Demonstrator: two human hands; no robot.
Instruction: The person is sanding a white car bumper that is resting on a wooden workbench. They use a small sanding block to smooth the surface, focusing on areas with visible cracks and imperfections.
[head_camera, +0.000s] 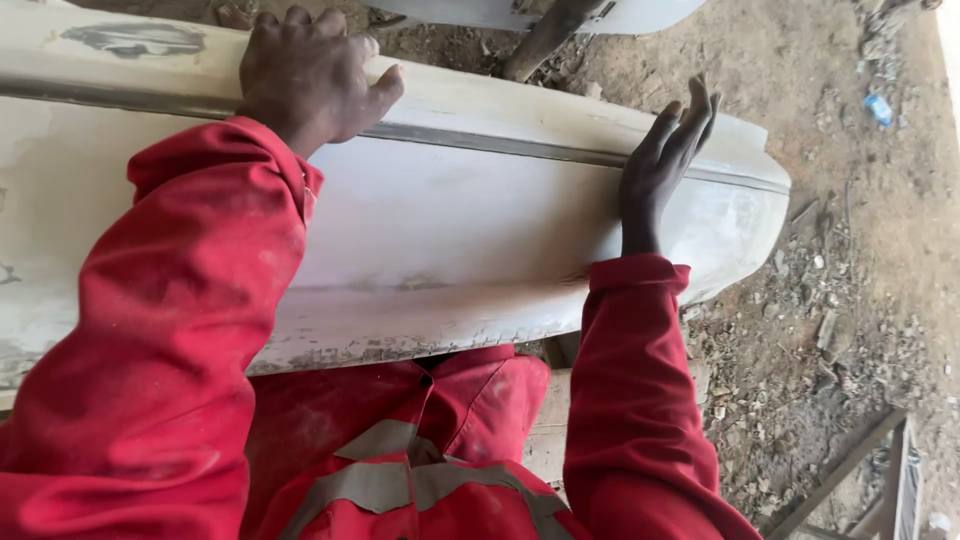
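Lying across my lap is a long white car bumper (450, 230), sanded dull and chalky, with a dark grey trim strip (520, 147) running along its upper edge and a patch of scraped dark paint near its far left end. Its rounded right end curves off just past my right knee, and the lower lip is chipped and grubby along the edge nearest my red coveralls (400, 460), which carry a grey reflective band.

Under and around me is bare dirt ground (850, 250) strewn with small stones, rubble and scraps; a bit of blue litter (878, 109) lies well off to the right. Another pale panel (600, 12) shows at the top, with a dark bar leaning against it. A weathered wooden frame (880, 470) sits at the lower right.

My left hand (312, 75) is curled over the bumper's top edge, fingers hooked over the far side and thumb pressed on the near face, gripping it. My right hand (662, 160) is flat and open, fingers stretched out together, palm laid against the bumper's face right at the trim strip, holding nothing.
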